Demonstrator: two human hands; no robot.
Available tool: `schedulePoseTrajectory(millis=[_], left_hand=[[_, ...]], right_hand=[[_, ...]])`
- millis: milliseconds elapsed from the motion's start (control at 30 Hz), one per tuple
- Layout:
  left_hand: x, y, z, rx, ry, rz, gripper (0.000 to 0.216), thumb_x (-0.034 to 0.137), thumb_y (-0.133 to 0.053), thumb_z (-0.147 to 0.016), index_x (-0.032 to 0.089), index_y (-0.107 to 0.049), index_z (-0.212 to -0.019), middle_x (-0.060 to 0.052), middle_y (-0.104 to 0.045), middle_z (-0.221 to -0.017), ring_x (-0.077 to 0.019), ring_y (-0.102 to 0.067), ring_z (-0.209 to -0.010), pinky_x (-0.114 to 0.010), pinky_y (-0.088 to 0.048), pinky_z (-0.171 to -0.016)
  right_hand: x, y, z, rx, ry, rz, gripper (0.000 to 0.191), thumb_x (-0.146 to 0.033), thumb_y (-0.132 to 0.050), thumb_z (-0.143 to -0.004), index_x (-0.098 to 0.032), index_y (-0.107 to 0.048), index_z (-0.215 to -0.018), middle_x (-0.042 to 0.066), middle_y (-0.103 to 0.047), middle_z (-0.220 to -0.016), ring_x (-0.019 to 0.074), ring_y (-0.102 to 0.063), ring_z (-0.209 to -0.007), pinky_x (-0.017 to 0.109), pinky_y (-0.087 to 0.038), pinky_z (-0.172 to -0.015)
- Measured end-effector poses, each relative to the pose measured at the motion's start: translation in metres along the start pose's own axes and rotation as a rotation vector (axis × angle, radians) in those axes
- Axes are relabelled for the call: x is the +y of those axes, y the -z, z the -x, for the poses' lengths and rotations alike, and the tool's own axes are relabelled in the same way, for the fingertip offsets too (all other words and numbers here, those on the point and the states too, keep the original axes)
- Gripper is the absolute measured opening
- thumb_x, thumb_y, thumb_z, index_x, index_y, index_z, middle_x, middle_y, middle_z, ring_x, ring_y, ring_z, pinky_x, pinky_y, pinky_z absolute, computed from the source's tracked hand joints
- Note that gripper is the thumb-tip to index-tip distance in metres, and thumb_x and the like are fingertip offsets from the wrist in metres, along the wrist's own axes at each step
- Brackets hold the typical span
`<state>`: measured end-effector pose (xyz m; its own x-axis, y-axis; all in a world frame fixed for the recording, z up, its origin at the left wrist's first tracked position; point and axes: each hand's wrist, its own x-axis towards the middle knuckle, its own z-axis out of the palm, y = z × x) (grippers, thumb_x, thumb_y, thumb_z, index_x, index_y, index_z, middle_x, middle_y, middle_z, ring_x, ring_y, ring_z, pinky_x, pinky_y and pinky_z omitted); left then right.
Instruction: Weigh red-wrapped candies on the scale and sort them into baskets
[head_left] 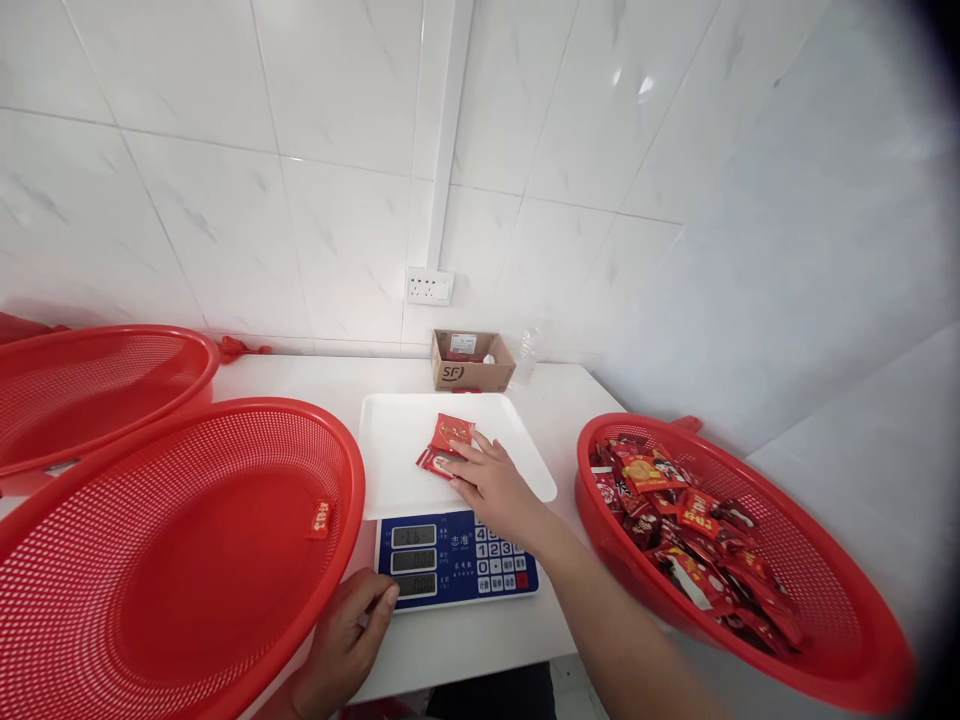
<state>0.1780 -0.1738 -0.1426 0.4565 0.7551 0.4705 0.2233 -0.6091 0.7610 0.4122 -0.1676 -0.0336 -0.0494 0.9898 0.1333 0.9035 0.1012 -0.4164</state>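
My right hand point(491, 488) reaches over the white weighing tray point(397, 440) of a digital scale. Its fingers are stretched out and spread, with the tips touching red snack packets point(452, 432) that lie together on the tray. How firmly they touch is hard to see. My left hand point(346, 632) is closed, fingers curled and thumb against them, beside the lower left corner of the scale's blue panel point(459, 570) and the near rim of a red basket point(352, 500). Nothing shows in it. One small red packet point(320, 519) rests against that basket's mesh wall.
A red basket point(600, 560) holding many wrapped snacks point(694, 515) stands at the right. Another red basket point(202, 350) is at the far left. Behind the scale are a cardboard box point(486, 376) and a clear plastic bottle point(526, 357), near the tiled wall point(345, 240).
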Motion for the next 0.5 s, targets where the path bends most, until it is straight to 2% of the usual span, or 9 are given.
schedulePoseTrajectory(millis=[133,233,300,400,500], left_hand=[[-0.003,-0.001,0.002,0.003,-0.001,0.017,0.024,0.028,-0.051,-0.093,0.020,-0.062,-0.073,0.001,-0.061,-0.063,-0.0126,-0.061,-0.056,-0.018,-0.048,-0.053],[-0.006,-0.001,0.004,0.004,-0.001,0.041,0.023,0.028,-0.051,-0.093,0.021,-0.062,-0.075,0.002,-0.061,-0.064,-0.0128,-0.061,-0.057,-0.018,-0.048,-0.054],[-0.007,0.000,0.005,-0.014,-0.005,0.054,0.022,0.028,-0.052,-0.093,0.021,-0.062,-0.075,0.002,-0.062,-0.065,-0.0130,-0.062,-0.057,-0.018,-0.049,-0.054],[-0.007,0.001,0.004,-0.065,0.019,0.064,0.022,0.030,-0.053,-0.092,0.021,-0.063,-0.074,0.002,-0.064,-0.065,-0.0134,-0.063,-0.059,-0.018,-0.049,-0.055],[-0.005,-0.002,0.004,-0.049,0.094,0.084,0.025,0.035,-0.054,-0.092,0.021,-0.063,-0.073,0.001,-0.064,-0.066,-0.0138,-0.063,-0.060,-0.018,-0.048,-0.055]], right_hand=[[0.020,0.029,0.017,0.100,-0.126,0.048,0.037,-0.026,-0.051,-0.094,-0.024,-0.062,-0.129,0.007,-0.051,-0.145,0.0267,-0.033,-0.142,0.051,-0.027,-0.115],[0.056,0.060,0.042,0.185,-0.313,0.115,0.037,-0.022,-0.045,-0.094,-0.020,-0.061,-0.128,0.010,-0.057,-0.138,0.0257,-0.049,-0.130,0.046,-0.037,-0.110],[0.087,0.079,0.062,0.197,-0.465,0.170,0.037,-0.020,-0.044,-0.093,-0.020,-0.062,-0.125,0.012,-0.062,-0.131,0.0299,-0.057,-0.121,0.050,-0.042,-0.103],[0.129,0.099,0.094,0.138,-0.666,0.229,0.038,-0.017,-0.048,-0.090,-0.015,-0.062,-0.125,0.019,-0.059,-0.133,0.0361,-0.057,-0.121,0.053,-0.044,-0.099],[0.154,0.102,0.117,0.012,-0.755,0.238,0.041,-0.017,-0.061,-0.085,-0.015,-0.060,-0.126,0.018,-0.054,-0.139,0.0344,-0.055,-0.123,0.048,-0.045,-0.100]])
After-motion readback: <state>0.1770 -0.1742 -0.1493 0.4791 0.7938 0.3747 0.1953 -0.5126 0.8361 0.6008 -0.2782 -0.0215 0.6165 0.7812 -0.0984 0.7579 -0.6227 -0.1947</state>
